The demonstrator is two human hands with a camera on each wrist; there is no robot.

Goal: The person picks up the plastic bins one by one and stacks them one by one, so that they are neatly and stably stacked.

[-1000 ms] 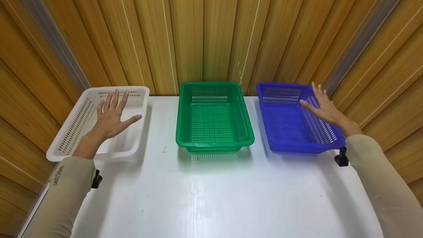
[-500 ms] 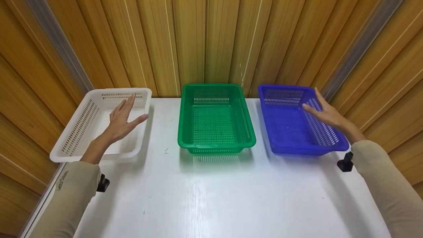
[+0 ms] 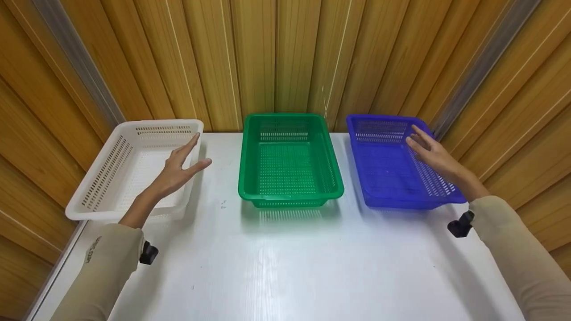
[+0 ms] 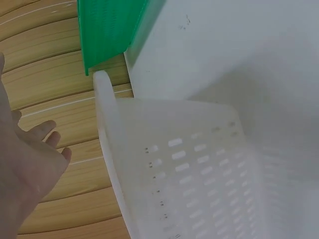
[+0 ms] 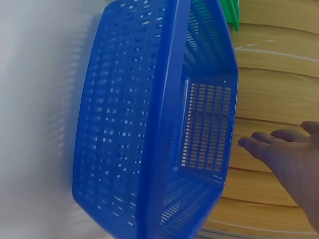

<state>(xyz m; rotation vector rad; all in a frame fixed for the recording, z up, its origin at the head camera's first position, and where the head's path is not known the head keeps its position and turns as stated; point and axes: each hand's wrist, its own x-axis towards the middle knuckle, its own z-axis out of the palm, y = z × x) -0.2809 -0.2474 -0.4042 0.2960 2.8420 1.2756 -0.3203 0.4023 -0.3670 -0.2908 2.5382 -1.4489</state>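
Observation:
In the head view my left hand (image 3: 174, 174) hovers over the right side of a white perforated plastic basket (image 3: 73, 209), fingers extended and thumb apart. Nothing is in its grasp. My right hand (image 3: 435, 156) is above the right wall of a blue-purple basket (image 3: 397, 201), its fingers loosely bent and holding nothing. Both wrist views show a gap between each hand and the nearby rim. Between these two stands a green basket (image 3: 290, 196), with neither hand near it. The insides of all three baskets show bare perforated floors.
The baskets stand in a row along the back of a white table (image 3: 276, 263). Wood-look panel walls (image 3: 294, 53) rise behind and on both sides. Black wrist mounts (image 3: 148, 253) sit at both sleeve cuffs.
My left hand has moved rightward across the white basket, turning from spread, palm-down fingers to a more sideways pose. My right hand has shifted slightly, its fingers now more bent. The baskets stay put.

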